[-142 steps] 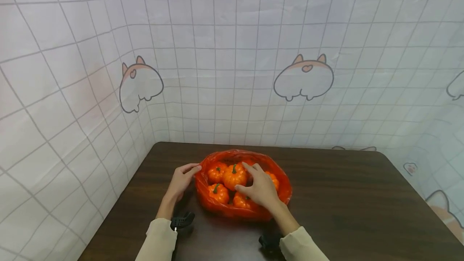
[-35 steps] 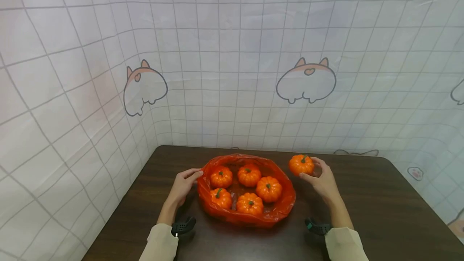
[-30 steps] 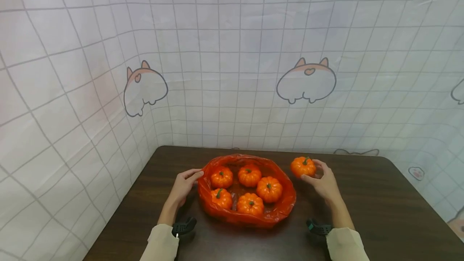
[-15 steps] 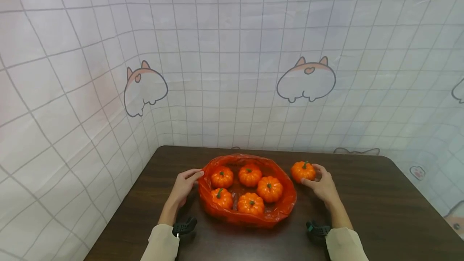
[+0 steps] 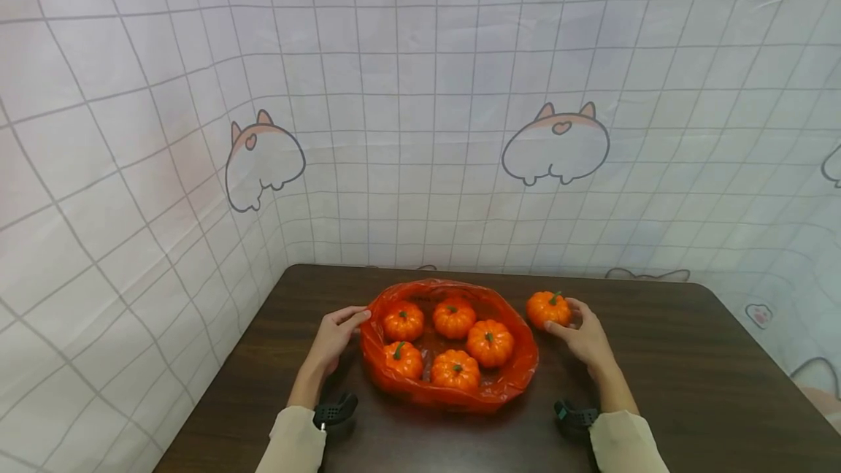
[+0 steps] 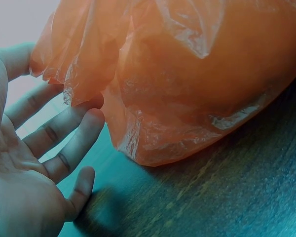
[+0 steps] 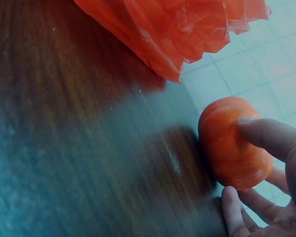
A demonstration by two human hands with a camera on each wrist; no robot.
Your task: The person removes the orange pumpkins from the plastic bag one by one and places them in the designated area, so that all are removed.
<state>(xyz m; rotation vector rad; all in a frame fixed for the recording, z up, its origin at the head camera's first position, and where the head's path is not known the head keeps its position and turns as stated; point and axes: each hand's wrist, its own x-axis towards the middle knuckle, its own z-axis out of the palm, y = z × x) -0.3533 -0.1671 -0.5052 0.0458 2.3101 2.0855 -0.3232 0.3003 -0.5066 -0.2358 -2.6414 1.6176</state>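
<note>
A red plastic bag (image 5: pixel 439 398) stands on the table with its mouth spread wide, and several small orange pumpkins (image 5: pixel 489 344) lie inside. My left hand (image 5: pixel 328 341) pinches the bag's left rim between thumb and forefinger; the other fingers lie under the gathered plastic (image 6: pixel 89 54) in the left wrist view. To the right of the bag, my right hand (image 5: pixel 589 339) grips a single pumpkin (image 5: pixel 547 309) from its right side, thumb in front. In the right wrist view that pumpkin (image 7: pixel 232 143) is low at the table, apparently touching it.
The dark wooden table (image 5: pixel 663 378) reaches back to a white grid-patterned cloth (image 5: pixel 420 188) with cartoon corgis. A black wrist device (image 5: pixel 335 409) sits on the left wrist, another (image 5: pixel 576 414) on the right.
Earlier my right hand was over the pumpkins inside the bag. It has since carried one out to the right and lowered it toward the table. My left hand stays on the rim.
</note>
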